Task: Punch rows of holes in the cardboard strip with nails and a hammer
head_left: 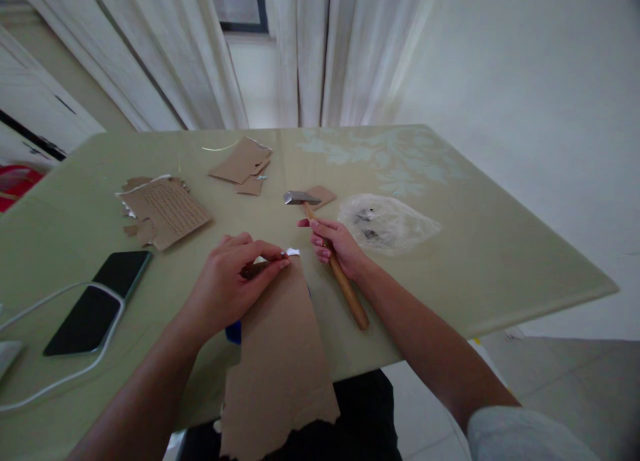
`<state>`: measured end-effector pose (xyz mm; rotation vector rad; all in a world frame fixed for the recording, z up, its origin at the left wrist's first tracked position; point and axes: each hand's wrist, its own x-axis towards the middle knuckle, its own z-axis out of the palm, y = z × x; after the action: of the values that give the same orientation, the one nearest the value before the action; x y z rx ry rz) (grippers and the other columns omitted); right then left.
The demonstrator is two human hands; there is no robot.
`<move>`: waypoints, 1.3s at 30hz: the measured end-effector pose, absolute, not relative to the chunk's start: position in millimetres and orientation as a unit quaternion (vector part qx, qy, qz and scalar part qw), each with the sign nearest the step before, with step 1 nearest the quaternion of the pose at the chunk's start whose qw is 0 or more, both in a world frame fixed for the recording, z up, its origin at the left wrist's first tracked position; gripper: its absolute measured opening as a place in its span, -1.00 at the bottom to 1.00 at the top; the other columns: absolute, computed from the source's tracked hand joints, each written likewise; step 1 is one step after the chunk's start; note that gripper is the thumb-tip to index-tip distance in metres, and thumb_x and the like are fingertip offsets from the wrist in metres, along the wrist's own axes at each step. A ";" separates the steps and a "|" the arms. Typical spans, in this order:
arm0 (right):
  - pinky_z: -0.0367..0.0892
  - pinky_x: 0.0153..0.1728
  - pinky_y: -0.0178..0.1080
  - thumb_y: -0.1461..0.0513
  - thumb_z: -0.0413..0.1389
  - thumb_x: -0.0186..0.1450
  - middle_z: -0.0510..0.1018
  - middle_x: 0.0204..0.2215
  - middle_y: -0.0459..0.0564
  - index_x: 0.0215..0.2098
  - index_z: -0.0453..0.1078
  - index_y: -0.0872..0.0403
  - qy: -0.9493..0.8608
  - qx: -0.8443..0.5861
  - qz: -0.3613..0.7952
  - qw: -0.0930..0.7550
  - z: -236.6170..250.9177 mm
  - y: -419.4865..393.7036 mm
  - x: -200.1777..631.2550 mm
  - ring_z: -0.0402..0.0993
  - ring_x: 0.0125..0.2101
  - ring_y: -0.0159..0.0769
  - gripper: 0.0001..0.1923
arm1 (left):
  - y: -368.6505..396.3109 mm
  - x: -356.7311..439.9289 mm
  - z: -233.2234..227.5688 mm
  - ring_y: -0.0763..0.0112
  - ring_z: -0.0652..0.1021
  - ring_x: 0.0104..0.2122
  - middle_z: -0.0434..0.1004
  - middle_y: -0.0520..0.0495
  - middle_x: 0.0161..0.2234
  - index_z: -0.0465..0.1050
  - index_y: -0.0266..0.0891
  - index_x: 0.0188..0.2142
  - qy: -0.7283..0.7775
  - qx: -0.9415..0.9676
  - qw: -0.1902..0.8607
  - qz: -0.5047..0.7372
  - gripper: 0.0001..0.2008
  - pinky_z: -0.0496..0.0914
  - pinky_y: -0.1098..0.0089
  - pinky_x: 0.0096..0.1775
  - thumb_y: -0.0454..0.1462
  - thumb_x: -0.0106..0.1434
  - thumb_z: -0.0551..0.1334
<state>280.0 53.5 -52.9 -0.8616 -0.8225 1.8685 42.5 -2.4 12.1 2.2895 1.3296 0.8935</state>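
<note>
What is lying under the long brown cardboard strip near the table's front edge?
A small blue object peeks out beside the left hand, under the long brown cardboard strip. The cardboard covers the rest, so its shape is unclear.

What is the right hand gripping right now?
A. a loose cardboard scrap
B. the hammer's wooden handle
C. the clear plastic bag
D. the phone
B: the right hand is closed around the wooden handle of the hammer, whose metal head points left above the table.

Wooden-handled hammer point(330, 261) angled beside torn cardboard strip point(280, 354) overhanging table edge.
</note>
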 end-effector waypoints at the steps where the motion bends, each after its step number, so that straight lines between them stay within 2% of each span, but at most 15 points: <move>1: 0.05 -0.70 -0.41 0.03 0.47 0.31 0.29 -0.58 -0.33 -0.01 0.60 0.13 -0.337 -0.350 0.752 0.445 -52.3 53.5 280.6 0.05 -0.70 -0.55 -0.57 | -1.9 42.3 11.5 0.31 0.56 -0.40 0.70 0.00 -0.37 0.74 -0.07 -0.20 0.462 0.807 0.179 0.321 -0.78 0.43 0.25 -0.19 -0.07 0.45 0.35; 6: 0.09 -0.69 -0.40 -0.09 0.45 0.30 0.31 -0.57 -0.31 0.00 0.60 0.11 -0.413 -0.356 0.711 0.444 -35.5 48.1 288.2 0.09 -0.70 -0.54 -0.49 | 2.2 42.6 6.0 0.20 0.72 -0.15 0.82 -0.07 -0.15 0.74 -0.10 -0.12 0.419 0.810 0.214 0.350 -0.82 0.50 0.23 -0.04 -0.13 0.46 0.36; 9: 0.08 -0.68 -0.38 -0.13 0.38 0.36 0.32 -0.57 -0.29 0.05 0.60 0.10 -0.509 -0.377 0.636 0.441 -12.8 33.7 298.0 0.12 -0.71 -0.51 -0.46 | 4.7 44.3 2.4 0.19 0.74 -0.14 0.83 -0.08 -0.12 0.74 -0.10 -0.12 0.410 0.803 0.251 0.353 -0.79 0.53 0.23 -0.03 -0.11 0.48 0.33; 12: 0.11 -0.65 -0.33 -0.10 0.27 0.48 0.30 -0.60 -0.26 0.00 0.61 0.08 -0.627 -0.438 0.500 0.407 18.5 11.4 310.3 0.17 -0.69 -0.43 -0.57 | 6.2 46.1 0.9 0.21 0.73 -0.18 0.82 -0.07 -0.15 0.73 -0.11 -0.15 0.404 0.792 0.282 0.361 -0.77 0.55 0.26 -0.07 -0.08 0.48 0.32; 15: 0.16 -0.52 -0.27 0.00 0.20 0.56 0.37 -0.57 -0.17 -0.24 0.57 0.06 -0.742 -0.490 0.323 0.325 55.9 -10.4 321.5 0.28 -0.58 -0.37 -0.66 | 7.1 46.8 0.5 0.21 0.73 -0.16 0.82 -0.07 -0.14 0.74 -0.10 -0.14 0.402 0.789 0.293 0.360 -0.76 0.56 0.26 -0.06 -0.10 0.48 0.30; 16: 0.17 -0.47 -0.25 0.03 0.21 0.56 0.42 -0.54 -0.13 -0.25 0.57 0.06 -0.777 -0.491 0.252 0.301 68.3 -16.2 324.1 0.31 -0.54 -0.34 -0.68 | 7.5 46.8 0.3 0.20 0.73 -0.15 0.82 -0.07 -0.13 0.74 -0.10 -0.13 0.402 0.792 0.290 0.356 -0.77 0.55 0.25 -0.04 -0.11 0.48 0.30; 18: 0.20 -0.38 -0.22 0.07 0.20 0.57 0.59 -0.40 -0.05 -0.11 0.61 0.06 -0.817 -0.493 0.148 0.260 89.8 -25.2 326.5 0.38 -0.47 -0.30 -0.75 | 8.7 46.5 -0.7 0.18 0.73 -0.12 0.82 -0.07 -0.12 0.75 -0.10 -0.12 0.402 0.799 0.281 0.349 -0.77 0.54 0.23 -0.02 -0.13 0.48 0.29; 20: 0.22 -0.33 -0.22 0.07 0.16 0.60 0.64 -0.34 -0.01 -0.05 0.61 0.06 -0.831 -0.497 0.088 0.235 104.1 -31.3 324.9 0.42 -0.43 -0.27 -0.74 | 10.1 46.4 -2.2 0.17 0.73 -0.12 0.82 -0.07 -0.12 0.75 -0.10 -0.12 0.402 0.803 0.276 0.344 -0.78 0.53 0.23 -0.03 -0.14 0.48 0.29; 28: 0.29 -0.27 -0.23 0.08 0.09 0.64 0.72 -0.27 0.05 0.01 0.60 0.02 -0.858 -0.504 0.025 0.097 110.6 -41.2 305.4 0.60 -0.30 -0.15 -0.72 | 12.2 49.2 -3.0 0.17 0.72 -0.12 0.81 -0.06 -0.15 0.73 -0.11 -0.17 0.404 0.815 0.252 0.331 -0.85 0.49 0.25 -0.05 -0.24 0.45 0.32; 32: 0.33 -0.22 -0.21 0.09 0.10 0.64 0.75 -0.19 0.07 0.08 0.60 0.03 -0.852 -0.508 0.015 0.125 117.5 -42.8 309.1 0.66 -0.25 -0.12 -0.73 | 12.0 49.0 -3.0 0.16 0.72 -0.11 0.82 -0.06 -0.13 0.73 -0.12 -0.16 0.402 0.814 0.256 0.332 -0.85 0.49 0.23 -0.01 -0.24 0.46 0.33; 35: 0.33 -0.23 -0.21 0.09 0.10 0.64 0.73 -0.26 0.05 0.07 0.59 0.07 -0.836 -0.519 0.016 0.179 115.8 -43.7 311.1 0.65 -0.29 -0.14 -0.71 | 12.7 48.7 -3.6 0.17 0.71 -0.11 0.81 -0.06 -0.13 0.73 -0.13 -0.17 0.398 0.814 0.262 0.332 -0.86 0.49 0.24 -0.01 -0.23 0.46 0.33; 39: 0.33 -0.26 -0.20 0.09 0.08 0.65 0.74 -0.26 0.08 0.03 0.59 0.07 -0.845 -0.516 0.033 0.134 101.4 -44.4 309.0 0.66 -0.29 -0.10 -0.71 | 13.2 49.3 -3.3 0.19 0.70 -0.13 0.79 -0.06 -0.14 0.72 -0.14 -0.18 0.388 0.819 0.263 0.331 -0.87 0.48 0.25 -0.04 -0.26 0.46 0.34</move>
<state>309.0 -44.4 101.4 -1.4960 -2.4507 0.0960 49.3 13.2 -3.3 2.2142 1.0490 0.8946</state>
